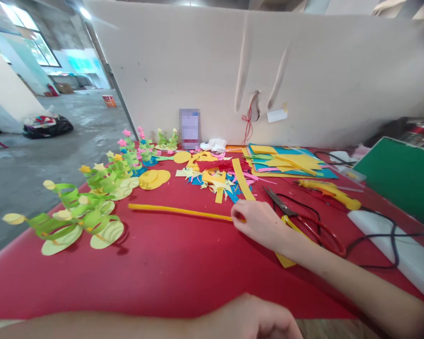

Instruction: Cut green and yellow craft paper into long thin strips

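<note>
My right hand (256, 221) is closed around the right end of a long, narrow yellow paper strip (180, 211). The strip stretches leftward, close above the red table (155, 278). At the bottom edge my left hand (268, 318) has its fingers curled in; they are cut off by the frame, so what they hold, if anything, is hidden. Scissors with red handles (304, 219) lie just right of my right hand. A wider yellow paper piece (284, 259) shows partly under my right forearm. Paper scraps (215, 181) in several colours are heaped beyond the hand.
Green paper-curl ornaments with stars (102, 188) line the left side, near yellow paper discs (153, 179). Coloured paper sheets (293, 162), a yellow glue gun (328, 193), a black cord (395, 245) and a green board (403, 179) lie right. A phone-like screen (190, 128) leans against the white panel (183, 61).
</note>
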`<state>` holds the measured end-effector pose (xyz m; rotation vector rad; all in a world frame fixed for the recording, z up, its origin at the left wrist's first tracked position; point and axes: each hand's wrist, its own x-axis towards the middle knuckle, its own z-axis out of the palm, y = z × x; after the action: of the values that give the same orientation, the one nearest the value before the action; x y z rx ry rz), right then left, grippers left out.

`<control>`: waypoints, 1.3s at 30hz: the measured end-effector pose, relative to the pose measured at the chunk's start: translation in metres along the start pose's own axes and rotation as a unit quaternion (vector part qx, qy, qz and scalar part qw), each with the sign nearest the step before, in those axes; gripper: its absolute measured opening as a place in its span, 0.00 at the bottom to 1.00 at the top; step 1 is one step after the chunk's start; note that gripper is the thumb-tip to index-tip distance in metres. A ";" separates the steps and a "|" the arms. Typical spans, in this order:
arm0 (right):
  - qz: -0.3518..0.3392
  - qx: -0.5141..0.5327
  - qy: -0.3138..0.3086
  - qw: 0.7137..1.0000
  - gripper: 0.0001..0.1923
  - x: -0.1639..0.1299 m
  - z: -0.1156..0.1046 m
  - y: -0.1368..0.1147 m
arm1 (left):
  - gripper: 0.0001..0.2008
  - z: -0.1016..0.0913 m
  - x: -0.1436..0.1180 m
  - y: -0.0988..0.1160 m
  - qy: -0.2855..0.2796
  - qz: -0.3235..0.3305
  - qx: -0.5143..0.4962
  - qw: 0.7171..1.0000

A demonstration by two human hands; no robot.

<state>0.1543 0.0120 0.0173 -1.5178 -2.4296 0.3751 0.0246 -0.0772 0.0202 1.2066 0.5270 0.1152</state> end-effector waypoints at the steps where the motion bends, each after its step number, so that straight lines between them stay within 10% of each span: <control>1: 0.017 0.019 0.004 1.000 0.07 -0.005 -0.003 0.003 | 0.12 -0.003 -0.001 0.005 0.030 -0.009 0.005 1.000; 7: 0.068 0.205 -0.026 0.976 0.08 -0.029 -0.011 0.016 | 0.08 -0.041 0.009 0.013 0.134 0.059 -0.003 0.989; 15: 0.207 0.710 -0.163 0.653 0.07 -0.054 0.004 -0.004 | 0.07 -0.070 0.010 0.006 0.240 0.160 -0.139 0.947; 25: 0.127 0.797 -0.238 0.540 0.06 -0.064 0.021 -0.008 | 0.06 -0.072 0.012 -0.006 0.210 0.182 -0.167 0.946; 32: 0.149 0.713 -0.258 0.634 0.19 -0.063 0.020 -0.013 | 0.07 -0.070 0.011 -0.007 0.234 0.162 -0.158 0.945; 37: 0.119 0.247 -0.025 0.961 0.18 -0.062 -0.011 0.007 | 0.10 -0.071 0.013 -0.009 0.261 0.165 -0.159 0.938; 39: 0.122 0.004 0.076 0.990 0.14 -0.067 -0.022 0.029 | 0.11 -0.072 0.013 -0.009 0.263 0.164 -0.155 0.938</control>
<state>0.2150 -0.0341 0.0230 -1.7768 -2.1320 0.3009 0.0022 -0.0144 -0.0104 0.9373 0.7348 0.7956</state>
